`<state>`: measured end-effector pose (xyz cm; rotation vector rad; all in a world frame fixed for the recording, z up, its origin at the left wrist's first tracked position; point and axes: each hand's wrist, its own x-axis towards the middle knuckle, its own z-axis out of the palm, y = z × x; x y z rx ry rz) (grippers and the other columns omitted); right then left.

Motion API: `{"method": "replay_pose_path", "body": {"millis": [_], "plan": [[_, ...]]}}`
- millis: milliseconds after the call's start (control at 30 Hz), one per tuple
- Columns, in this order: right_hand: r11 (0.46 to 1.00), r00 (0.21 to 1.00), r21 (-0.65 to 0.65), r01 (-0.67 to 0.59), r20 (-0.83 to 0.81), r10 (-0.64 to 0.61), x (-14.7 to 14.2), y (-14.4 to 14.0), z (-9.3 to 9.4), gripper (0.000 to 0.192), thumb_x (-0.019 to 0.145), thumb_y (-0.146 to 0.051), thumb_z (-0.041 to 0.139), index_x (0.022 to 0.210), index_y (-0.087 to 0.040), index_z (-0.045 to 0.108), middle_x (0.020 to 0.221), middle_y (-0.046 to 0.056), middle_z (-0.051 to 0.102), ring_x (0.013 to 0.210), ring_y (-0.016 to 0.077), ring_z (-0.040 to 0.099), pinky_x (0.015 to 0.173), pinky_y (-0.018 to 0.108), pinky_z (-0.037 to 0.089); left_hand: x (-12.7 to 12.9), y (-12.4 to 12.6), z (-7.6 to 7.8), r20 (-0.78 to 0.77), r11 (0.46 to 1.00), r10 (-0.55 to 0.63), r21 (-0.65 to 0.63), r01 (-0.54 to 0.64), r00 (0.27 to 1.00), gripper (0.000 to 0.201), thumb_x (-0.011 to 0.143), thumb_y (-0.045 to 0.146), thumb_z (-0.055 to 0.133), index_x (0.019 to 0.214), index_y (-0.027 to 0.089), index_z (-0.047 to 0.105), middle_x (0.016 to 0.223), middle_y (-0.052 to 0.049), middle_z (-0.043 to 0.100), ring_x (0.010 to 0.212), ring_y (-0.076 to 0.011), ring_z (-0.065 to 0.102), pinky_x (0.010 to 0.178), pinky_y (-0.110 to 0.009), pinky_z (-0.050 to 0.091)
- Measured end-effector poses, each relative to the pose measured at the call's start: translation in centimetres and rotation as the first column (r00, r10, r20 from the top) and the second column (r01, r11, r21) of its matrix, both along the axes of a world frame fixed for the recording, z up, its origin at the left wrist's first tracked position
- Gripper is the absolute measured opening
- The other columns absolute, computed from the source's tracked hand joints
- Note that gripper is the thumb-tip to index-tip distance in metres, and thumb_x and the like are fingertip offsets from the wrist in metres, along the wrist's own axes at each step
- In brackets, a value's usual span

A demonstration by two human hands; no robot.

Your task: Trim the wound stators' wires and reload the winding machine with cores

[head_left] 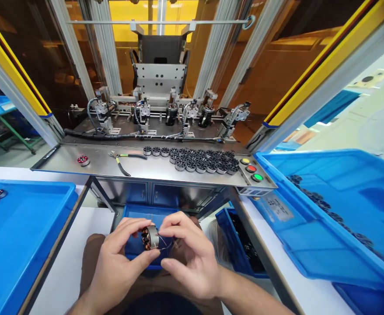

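Over my lap, my left hand (123, 256) pinches a wound motor stator (152, 237) between thumb and fingers. The stator has a grey metal ring and copper coils on the side facing left. Thin wire leads (166, 246) trail from its right side toward my right hand (192, 253). The right fingertips are at the stator's right edge, by the leads, with the thumb held apart below. Whether those fingertips touch a lead is hard to make out. Below both hands is a blue bin (136, 214).
Black-slotted stators (205, 159) crowd the steel ledge (152, 170). Cutting pliers (123, 162) and one red-wound stator (83, 160) lie to the left. Push buttons (251, 168) sit at the right end. Blue trays flank me, left (31, 236) and right (326, 170). A machine (161, 78) stands behind.
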<state>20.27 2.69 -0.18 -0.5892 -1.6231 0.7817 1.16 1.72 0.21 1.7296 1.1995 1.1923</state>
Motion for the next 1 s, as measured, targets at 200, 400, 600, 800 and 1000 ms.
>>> {"method": "replay_pose_path", "body": {"millis": [200,400,600,800,1000], "plan": [[0.98,0.998,-0.196,0.029,-0.049,-0.039,0.0,0.0,0.7,0.012,0.088,-0.018,0.066,0.077,-0.019,0.07,0.071,0.002,0.063,0.066,0.0138,0.058,0.064,0.028,0.048,0.2,-0.2,-0.2,0.146,0.994,-0.027,-0.103,0.042,0.989,0.039,0.078,0.018,0.079,0.114,0.031,0.071,0.115,-0.005,0.072,0.104,-0.0206,0.07,0.09,-0.025,0.058],[0.925,0.997,-0.38,-0.022,-0.076,-0.008,0.2,-0.2,0.3,0.019,0.087,-0.025,0.069,0.07,-0.018,0.066,0.069,0.001,0.062,0.065,0.0138,0.056,0.064,0.028,0.046,0.4,-0.3,-0.3,0.246,0.991,-0.079,-0.086,0.103,0.966,0.036,0.079,0.014,0.075,0.113,0.026,0.071,0.117,-0.01,0.071,0.105,-0.0249,0.071,0.084,-0.028,0.061],[0.913,0.994,-0.405,-0.043,-0.109,-0.001,2.5,0.8,0.2,0.026,0.089,-0.044,0.066,0.084,-0.019,0.067,0.079,0.003,0.06,0.075,0.0171,0.055,0.068,0.031,0.045,0.1,-0.4,0.0,-0.244,0.932,0.07,0.362,0.024,0.967,0.047,0.075,0.005,0.073,0.117,0.024,0.066,0.113,-0.008,0.074,0.105,-0.0223,0.071,0.097,-0.031,0.057],[0.988,0.922,-0.156,-0.015,0.379,0.074,1.5,0.9,3.3,0.015,0.084,-0.024,0.071,0.074,-0.018,0.061,0.074,0.001,0.061,0.071,0.0143,0.055,0.069,0.029,0.043,0.4,0.0,0.3,-0.369,0.836,0.128,0.539,0.099,0.921,0.057,0.077,0.004,0.069,0.13,0.021,0.06,0.11,-0.009,0.076,0.099,-0.0225,0.074,0.093,-0.03,0.059],[0.983,0.847,-0.108,-0.151,0.498,0.185,2.0,2.2,5.3,0.012,0.091,-0.013,0.06,0.079,-0.017,0.062,0.077,0.003,0.062,0.074,0.0146,0.054,0.073,0.03,0.045,-0.9,-0.4,0.6,-0.366,0.872,-0.013,0.451,0.189,0.931,0.061,0.077,0.003,0.069,0.134,0.022,0.056,0.114,-0.009,0.076,0.104,-0.0221,0.073,0.095,-0.029,0.058]]}}
